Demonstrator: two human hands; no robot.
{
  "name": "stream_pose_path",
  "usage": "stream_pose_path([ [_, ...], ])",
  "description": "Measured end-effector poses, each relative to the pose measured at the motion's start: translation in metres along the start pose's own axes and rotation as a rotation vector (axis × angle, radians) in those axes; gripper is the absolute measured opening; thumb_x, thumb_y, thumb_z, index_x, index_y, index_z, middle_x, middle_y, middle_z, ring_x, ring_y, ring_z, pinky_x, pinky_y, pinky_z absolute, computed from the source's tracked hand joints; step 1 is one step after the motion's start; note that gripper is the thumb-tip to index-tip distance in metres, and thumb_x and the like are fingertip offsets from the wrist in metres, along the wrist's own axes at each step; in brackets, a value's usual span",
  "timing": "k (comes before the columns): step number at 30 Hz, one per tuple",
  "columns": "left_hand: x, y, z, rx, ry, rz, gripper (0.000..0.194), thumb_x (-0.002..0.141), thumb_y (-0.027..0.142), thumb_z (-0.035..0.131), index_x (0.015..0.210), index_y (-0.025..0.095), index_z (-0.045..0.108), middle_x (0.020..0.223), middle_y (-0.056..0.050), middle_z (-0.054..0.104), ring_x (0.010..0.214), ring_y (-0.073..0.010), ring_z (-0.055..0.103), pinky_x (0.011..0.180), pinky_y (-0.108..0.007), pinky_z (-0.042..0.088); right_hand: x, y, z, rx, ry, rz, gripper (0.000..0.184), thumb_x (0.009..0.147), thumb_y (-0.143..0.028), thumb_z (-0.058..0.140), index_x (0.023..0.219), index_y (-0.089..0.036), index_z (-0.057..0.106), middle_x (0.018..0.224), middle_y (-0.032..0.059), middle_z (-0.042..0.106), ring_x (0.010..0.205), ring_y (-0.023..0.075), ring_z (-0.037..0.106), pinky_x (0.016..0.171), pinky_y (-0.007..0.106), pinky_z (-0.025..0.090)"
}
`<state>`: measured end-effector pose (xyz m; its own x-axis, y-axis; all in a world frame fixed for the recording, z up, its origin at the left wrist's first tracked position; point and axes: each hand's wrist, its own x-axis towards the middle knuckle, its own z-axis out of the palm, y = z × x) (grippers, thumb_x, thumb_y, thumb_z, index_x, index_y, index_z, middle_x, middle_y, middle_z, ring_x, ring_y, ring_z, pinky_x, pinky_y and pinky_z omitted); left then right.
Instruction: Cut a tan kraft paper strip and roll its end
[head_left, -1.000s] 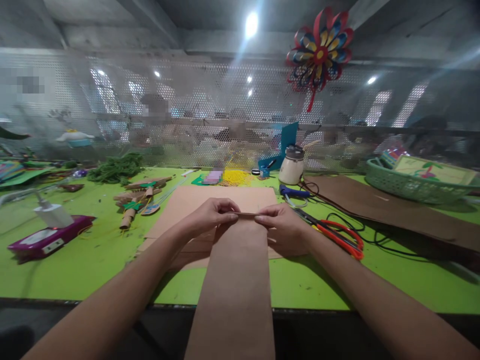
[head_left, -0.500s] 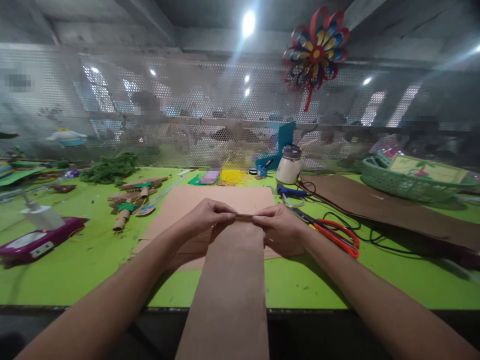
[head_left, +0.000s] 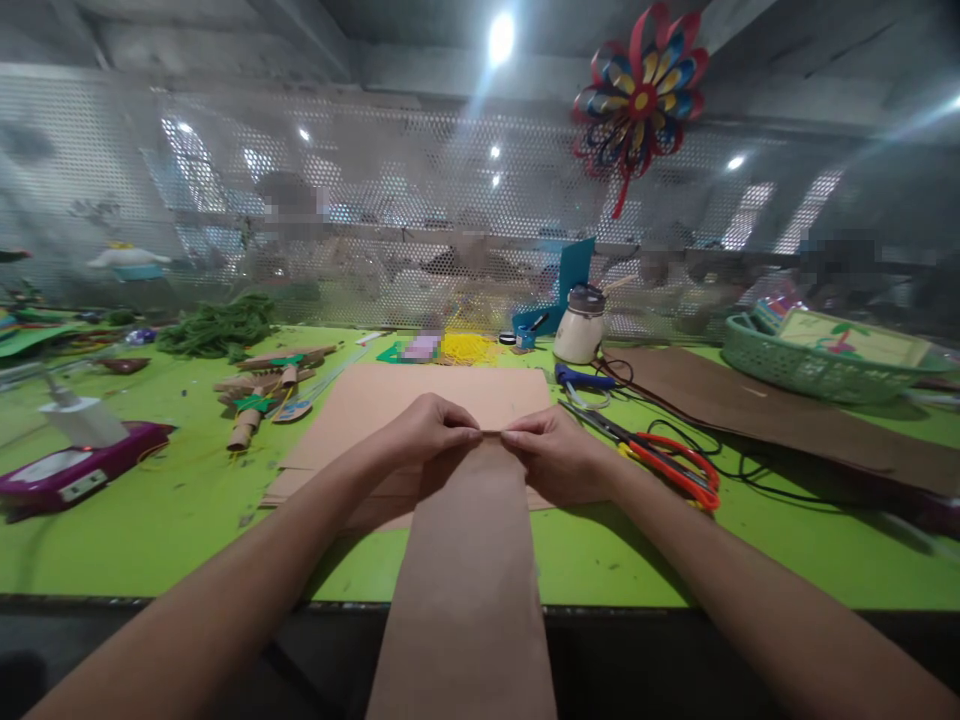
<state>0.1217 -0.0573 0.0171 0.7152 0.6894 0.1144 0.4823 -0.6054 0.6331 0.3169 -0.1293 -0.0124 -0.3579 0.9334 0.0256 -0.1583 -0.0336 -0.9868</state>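
Observation:
A long brown paper strip (head_left: 465, 580) runs from the table's near edge up to my hands. My left hand (head_left: 427, 432) and my right hand (head_left: 555, 455) both pinch its far end between thumb and fingers, fingertips almost touching at the middle. Under the strip lies a stack of tan paper sheets (head_left: 420, 395) on the green table (head_left: 150, 510). Red-handled scissors (head_left: 667, 462) lie just right of my right hand.
A purple device with a white charger (head_left: 67, 455) sits at the left. Rolled brown paper pieces (head_left: 259, 395), green yarn (head_left: 217, 330), a white jar (head_left: 579, 328), dark brown sheets (head_left: 757, 410), black cable and a green basket (head_left: 817, 365) surround the work area. A perforated screen stands behind, with a paper flower hung on it.
My two hands have moved closer together along the strip's far end; the gap between the fingertips has shrunk. The view shifted slightly.

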Motion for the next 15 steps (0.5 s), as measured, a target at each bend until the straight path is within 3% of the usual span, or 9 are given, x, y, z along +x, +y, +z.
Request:
stream_pose_path([
  [6, 0.001, 0.000, 0.006, -0.037, 0.024, 0.012, 0.028, 0.076, 0.034, 0.053, 0.079, 0.011, 0.070, 0.070, -0.002, 0.066, 0.064, -0.0127, 0.053, 0.056, -0.019, 0.036, 0.001, -0.007, 0.009, -0.335, 0.151, -0.104, 0.023, 0.074, -0.035, 0.059, 0.069, -0.012, 0.061, 0.056, -0.0023, 0.045, 0.050, 0.0076, 0.035, 0.044, 0.021, 0.023],
  [11, 0.000, 0.002, 0.008, -0.062, 0.026, -0.035, 0.032, 0.076, 0.038, 0.054, 0.082, 0.012, 0.071, 0.071, -0.003, 0.066, 0.064, -0.0135, 0.053, 0.056, -0.020, 0.037, -0.001, -0.011, 0.008, -0.431, 0.119, -0.143, 0.028, 0.077, -0.036, 0.055, 0.060, -0.013, 0.055, 0.058, -0.0027, 0.044, 0.054, 0.0083, 0.036, 0.048, 0.022, 0.025],
  [15, -0.002, 0.006, 0.003, -0.111, -0.003, -0.068, 0.032, 0.075, 0.038, 0.055, 0.081, 0.011, 0.069, 0.069, -0.003, 0.064, 0.062, -0.0123, 0.051, 0.054, -0.020, 0.035, -0.001, -0.012, 0.003, -0.335, 0.050, -0.090, 0.027, 0.077, -0.038, 0.056, 0.066, -0.013, 0.058, 0.058, -0.0030, 0.046, 0.054, 0.0085, 0.037, 0.049, 0.022, 0.026],
])
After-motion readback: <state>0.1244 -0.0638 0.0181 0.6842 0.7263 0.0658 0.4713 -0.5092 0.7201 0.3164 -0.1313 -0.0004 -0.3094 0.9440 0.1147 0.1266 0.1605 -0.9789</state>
